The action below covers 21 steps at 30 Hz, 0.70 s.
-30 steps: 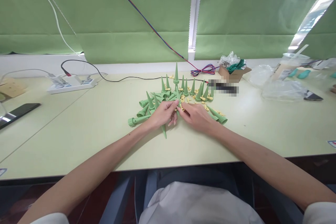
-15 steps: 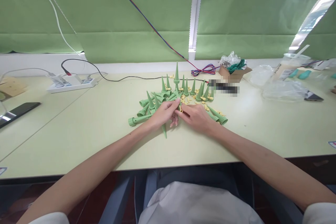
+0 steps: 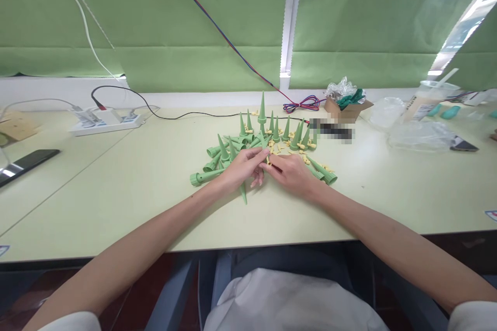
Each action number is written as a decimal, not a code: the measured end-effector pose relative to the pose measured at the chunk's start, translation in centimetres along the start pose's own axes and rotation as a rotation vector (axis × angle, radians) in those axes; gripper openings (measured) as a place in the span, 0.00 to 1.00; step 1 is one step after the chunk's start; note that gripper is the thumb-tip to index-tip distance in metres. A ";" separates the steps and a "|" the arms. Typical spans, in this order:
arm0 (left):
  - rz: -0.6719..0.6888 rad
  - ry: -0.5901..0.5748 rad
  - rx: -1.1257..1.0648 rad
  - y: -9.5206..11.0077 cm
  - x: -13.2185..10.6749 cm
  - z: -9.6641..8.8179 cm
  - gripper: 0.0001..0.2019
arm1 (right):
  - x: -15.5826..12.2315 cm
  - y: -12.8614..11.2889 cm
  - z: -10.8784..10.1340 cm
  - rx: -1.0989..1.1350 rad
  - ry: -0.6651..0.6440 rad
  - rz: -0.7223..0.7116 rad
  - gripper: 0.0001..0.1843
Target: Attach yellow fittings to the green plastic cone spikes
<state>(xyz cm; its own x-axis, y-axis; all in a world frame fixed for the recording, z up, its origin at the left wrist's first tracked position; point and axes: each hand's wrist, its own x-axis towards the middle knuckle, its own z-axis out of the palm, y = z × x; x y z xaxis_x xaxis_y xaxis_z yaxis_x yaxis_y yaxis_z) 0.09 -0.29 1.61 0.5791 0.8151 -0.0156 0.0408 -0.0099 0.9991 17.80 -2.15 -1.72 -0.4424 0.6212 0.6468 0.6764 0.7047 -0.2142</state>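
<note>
Tabletop (image 3: 128, 191), hands (image 3: 291, 169) gripping green spike (image 3: 263, 141), yellow piece (image 3: 268, 161), cup (image 3: 429, 96) lettering (image 3: 412, 107) illegible

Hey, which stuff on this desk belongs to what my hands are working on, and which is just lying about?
Seems part of the job:
- green cones
- yellow pieces, one at your right hand

Seems just lying about:
- power strip
- phone, far left
- red-and-blue wires
- box
- cup

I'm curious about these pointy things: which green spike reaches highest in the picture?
The upright green spike just right of two close-set ones; its tip shows against the white ledge, above every other spike's tip.
</note>
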 end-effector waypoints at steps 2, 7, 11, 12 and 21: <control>0.003 0.009 -0.002 -0.1 0.0 0.0 0.22 | 0.0 0.0 0.0 0.001 0.004 -0.004 0.22; 0.000 0.024 0.008 -0.2 0.0 0.0 0.22 | -0.1 0.2 0.1 0.001 0.014 -0.017 0.23; -0.002 0.031 0.025 -0.2 0.0 0.0 0.22 | -0.2 0.2 0.1 -0.003 0.005 -0.012 0.23; -0.001 0.033 0.028 -0.2 0.0 0.0 0.22 | -0.2 0.3 0.2 -0.005 0.002 -0.010 0.24; 0.015 0.038 0.046 0.0 -0.1 0.0 0.21 | -0.1 0.2 0.1 0.000 0.015 -0.028 0.23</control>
<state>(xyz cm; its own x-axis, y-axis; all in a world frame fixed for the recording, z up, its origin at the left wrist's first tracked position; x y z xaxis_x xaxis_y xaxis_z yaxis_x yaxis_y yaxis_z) 0.00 -0.39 1.59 0.5483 0.8363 0.0020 0.0705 -0.0486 0.9963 17.93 -2.05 -1.95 -0.4521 0.5960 0.6636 0.6638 0.7218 -0.1959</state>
